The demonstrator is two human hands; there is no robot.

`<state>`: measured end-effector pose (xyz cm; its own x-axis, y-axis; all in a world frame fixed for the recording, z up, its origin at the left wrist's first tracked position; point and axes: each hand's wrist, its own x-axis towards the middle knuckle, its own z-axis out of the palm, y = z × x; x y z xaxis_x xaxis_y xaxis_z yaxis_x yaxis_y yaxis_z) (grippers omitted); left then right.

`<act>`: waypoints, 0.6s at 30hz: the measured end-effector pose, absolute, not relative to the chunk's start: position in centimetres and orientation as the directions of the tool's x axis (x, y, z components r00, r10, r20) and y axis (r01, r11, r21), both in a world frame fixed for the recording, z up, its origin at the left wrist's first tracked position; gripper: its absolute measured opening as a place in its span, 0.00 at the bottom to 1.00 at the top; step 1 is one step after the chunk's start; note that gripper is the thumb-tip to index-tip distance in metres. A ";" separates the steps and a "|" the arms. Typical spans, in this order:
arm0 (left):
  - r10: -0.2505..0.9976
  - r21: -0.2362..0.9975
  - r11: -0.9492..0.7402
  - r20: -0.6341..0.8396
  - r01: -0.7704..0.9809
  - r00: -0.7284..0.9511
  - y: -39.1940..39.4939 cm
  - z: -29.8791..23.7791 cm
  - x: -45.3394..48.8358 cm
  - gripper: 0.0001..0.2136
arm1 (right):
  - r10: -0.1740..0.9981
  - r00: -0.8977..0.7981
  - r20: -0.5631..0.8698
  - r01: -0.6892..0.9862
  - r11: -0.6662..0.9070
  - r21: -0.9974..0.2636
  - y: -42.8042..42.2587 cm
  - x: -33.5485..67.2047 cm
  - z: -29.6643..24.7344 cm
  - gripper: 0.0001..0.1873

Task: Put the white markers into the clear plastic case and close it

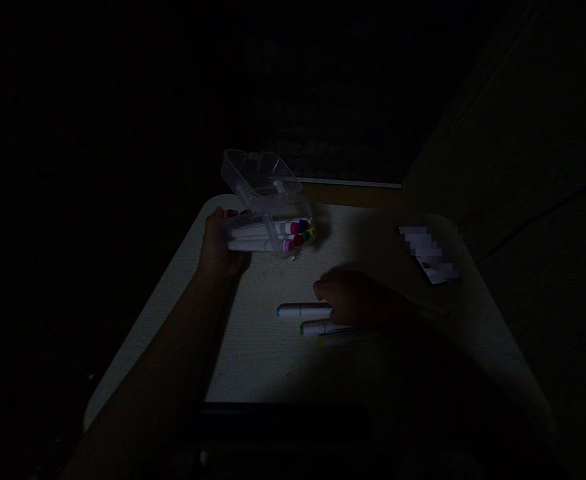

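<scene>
Holding the clear plastic case point(273, 235) at its left end: left hand point(217, 245), fingers wrapped around it, over the far left part of the table point(257, 360). Can't tell if the case bottom touches the tabletop. Case long axis runs roughly left-right; lid point(263, 179) is open, standing up on the far side.

Markers in the case point(253, 245) lie along that same axis, packed side by side and stacked, coloured ends all pointing right: pink, dark blue-purple, yellow, green, red, lilac.

Three loose markers nearer the wearer, about mid-table, also lying left-right but flipped: coloured ends point left. Blue-ended marker point(303, 310) is farthest out and reaches furthest left. Green-ended marker point(317, 327) is next, set a bit to the right, then yellow-ended marker point(337, 339), nearest and furthest right. All three close to parallel; right portions go under the hand or into its shadow.

Right hand point(357, 297) is over the right part of the blue-ended one, index finger curled and pointing left. Too dark to tell whether the fingers pinch it or just hover.

Phone-like slab point(425, 255) at the far right of the table, partly pixelated, long axis diagonal: far-left to near-right.
</scene>
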<state>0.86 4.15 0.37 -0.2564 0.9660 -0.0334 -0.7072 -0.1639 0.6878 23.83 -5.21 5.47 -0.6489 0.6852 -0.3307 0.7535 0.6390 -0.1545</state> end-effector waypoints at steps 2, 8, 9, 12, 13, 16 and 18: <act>0.963 0.685 -0.180 -0.024 -0.706 -0.269 4.2 0.2 0.8 0.13 | 0.682 -0.663 -0.308 0.744 0.645 -0.173 -5.3 23.6 5.4 0.10; 0.957 0.643 -0.184 -0.056 -0.743 -0.285 4.0 0.4 0.8 0.13 | 0.537 -0.819 -0.204 0.574 0.762 -0.299 -6.5 22.7 5.2 0.17; 0.958 0.640 -0.183 -0.055 -0.746 -0.283 4.0 0.4 0.8 0.12 | 0.523 -0.826 -0.210 0.564 0.776 -0.283 -6.6 22.5 5.0 0.17; 0.963 0.647 -0.158 -0.065 -0.746 -0.260 4.0 0.4 0.8 0.13 | 0.547 -0.809 -0.217 0.586 0.780 -0.219 -6.6 21.9 4.3 0.09; 0.968 0.653 -0.145 -0.062 -0.744 -0.243 4.1 0.3 0.8 0.14 | 0.554 -0.804 -0.215 0.593 0.778 -0.210 -6.5 21.7 4.0 0.08; 0.972 0.658 -0.149 -0.041 -0.738 -0.233 4.1 0.2 0.7 0.15 | 0.565 -0.794 -0.226 0.606 0.768 -0.209 -6.3 21.4 3.7 0.10; 0.968 0.661 -0.168 -0.031 -0.731 -0.250 4.1 0.2 0.8 0.14 | 0.555 -0.802 -0.221 0.595 0.774 -0.216 -6.3 21.3 3.8 0.12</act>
<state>0.76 4.09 0.24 -0.2504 0.9677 -0.0306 -0.7312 -0.1683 0.6611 21.25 -6.29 3.82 -0.8019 0.5551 -0.2210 0.5953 0.7739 -0.2160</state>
